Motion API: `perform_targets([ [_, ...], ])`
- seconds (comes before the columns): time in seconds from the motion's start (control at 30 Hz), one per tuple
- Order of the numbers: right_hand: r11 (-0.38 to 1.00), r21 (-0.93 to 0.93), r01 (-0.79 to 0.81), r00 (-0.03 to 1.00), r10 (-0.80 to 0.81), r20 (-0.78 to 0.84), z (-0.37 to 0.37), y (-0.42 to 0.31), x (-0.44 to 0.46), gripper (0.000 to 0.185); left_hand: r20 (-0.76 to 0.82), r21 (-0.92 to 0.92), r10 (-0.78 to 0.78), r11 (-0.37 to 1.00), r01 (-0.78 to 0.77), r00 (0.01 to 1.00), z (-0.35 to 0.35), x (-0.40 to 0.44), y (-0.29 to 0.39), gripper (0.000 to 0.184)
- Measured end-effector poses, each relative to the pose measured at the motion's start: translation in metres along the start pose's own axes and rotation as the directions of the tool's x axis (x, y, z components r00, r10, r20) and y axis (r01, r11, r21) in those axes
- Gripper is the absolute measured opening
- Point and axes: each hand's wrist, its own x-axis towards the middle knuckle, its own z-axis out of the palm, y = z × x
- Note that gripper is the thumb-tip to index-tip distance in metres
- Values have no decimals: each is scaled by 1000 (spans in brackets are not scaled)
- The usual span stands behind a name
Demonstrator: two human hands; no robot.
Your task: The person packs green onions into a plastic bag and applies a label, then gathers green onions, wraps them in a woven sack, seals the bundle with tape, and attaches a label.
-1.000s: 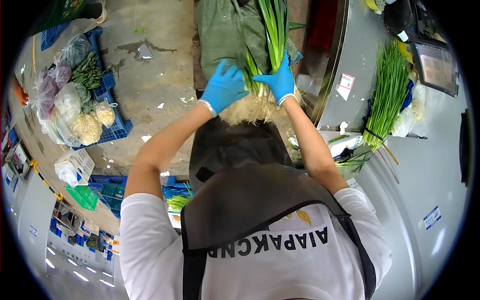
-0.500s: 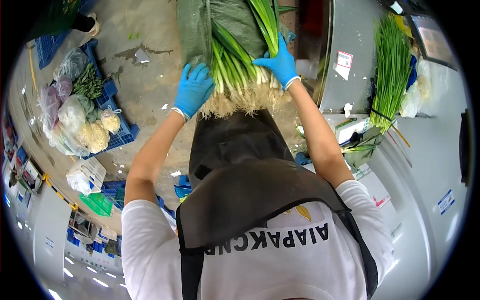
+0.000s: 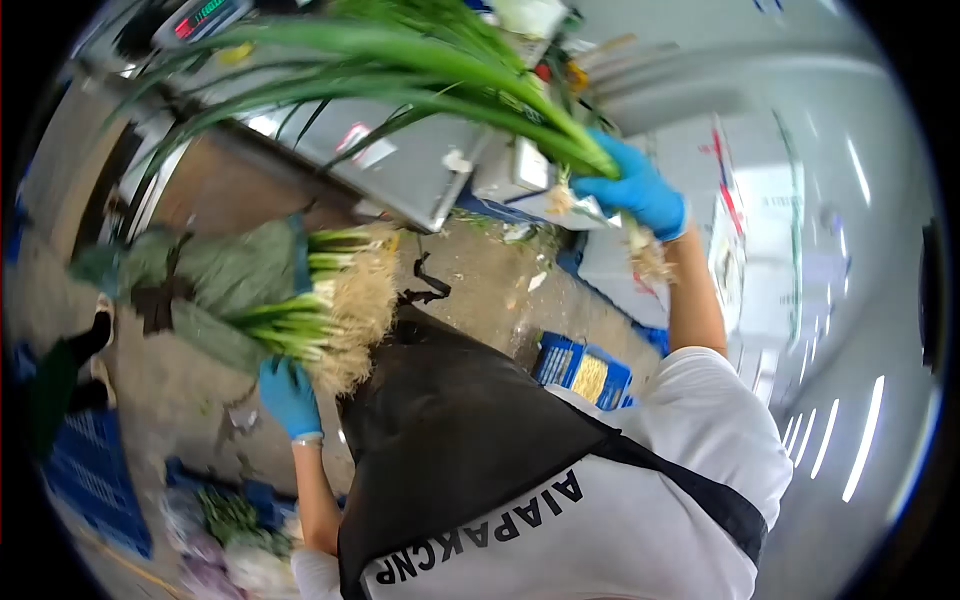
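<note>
My right hand (image 3: 637, 190) is wrapped round the lower stalks of a few long green onions (image 3: 560, 125), with their roots hanging below it and their leaves stretching toward the upper left. My left hand (image 3: 289, 398) rests at the lower edge of a rooted onion bundle (image 3: 345, 310) in a green woven sack (image 3: 235, 270); its fingertips are partly hidden against the bundle, and whether they grip it is unclear. The roots of that bundle point toward my dark apron (image 3: 440, 420).
A metal table (image 3: 400, 165) with a scale display (image 3: 207, 15) stands beyond the sack. White boxes (image 3: 625, 260) are at the right. A blue crate (image 3: 585, 370) stands on the floor. Bagged vegetables (image 3: 240, 545) lie lower left, near a person's feet (image 3: 103, 350).
The view has swung toward the right. My right hand has lifted a few onions away from the sack. My left hand remains beside the bundle.
</note>
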Motion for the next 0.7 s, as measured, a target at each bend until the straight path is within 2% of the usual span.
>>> perform_targets([
  [0.13, 999, -2, 50, 906, -46, -421, -121, 36, -84, 42, -53, 97, 8, 995, -3, 999, 1, 3, 14, 19],
  [0.27, 982, 68, 174, 770, -93, -631, -212, 98, -105, 29, -63, 188, 1, 982, 11, 998, 10, 15, 42, 20],
  [0.3, 986, 44, 158, 726, -86, -682, -237, 117, -99, 30, -80, 202, -6, 979, 22, 997, 16, 15, 50, 20],
  [0.33, 988, 42, 152, 719, -81, -690, -273, 139, -93, 26, -87, 245, 13, 969, 8, 996, 21, 15, 58, 20],
  [0.43, 988, 72, 136, 672, -38, -740, -390, 195, -56, 20, -83, 301, -54, 950, 76, 995, 41, 7, 90, 20],
  [0.47, 985, 57, 160, 677, -68, -733, -438, 211, -37, 20, -68, 333, -92, 937, 109, 993, 51, 3, 94, 21],
  [0.5, 983, 48, 178, 688, -90, -721, -490, 230, -20, 20, -58, 336, -89, 936, 104, 994, 63, 4, 103, 21],
  [0.57, 994, -82, 75, 723, -111, -682, -614, 276, 16, 27, -42, 367, -126, 921, 133, 991, 77, -16, 120, 22],
  [0.6, 995, -88, 54, 745, -99, -660, -661, 295, 48, 30, -35, 344, -112, 932, 117, 993, 87, -25, 129, 23],
  [0.63, 997, -68, 33, 767, -69, -638, -697, 322, 62, 34, -52, 335, -108, 935, 119, 993, 95, -25, 135, 24],
  [0.67, 999, -23, 29, 798, -37, -602, -731, 361, 87, 38, -93, 457, -69, 883, 105, 993, 97, -33, 158, 23],
  [0.7, 999, 42, 28, 817, 1, -577, -751, 402, 110, 42, -61, 457, -50, 887, 72, 997, 102, -35, 158, 20],
])
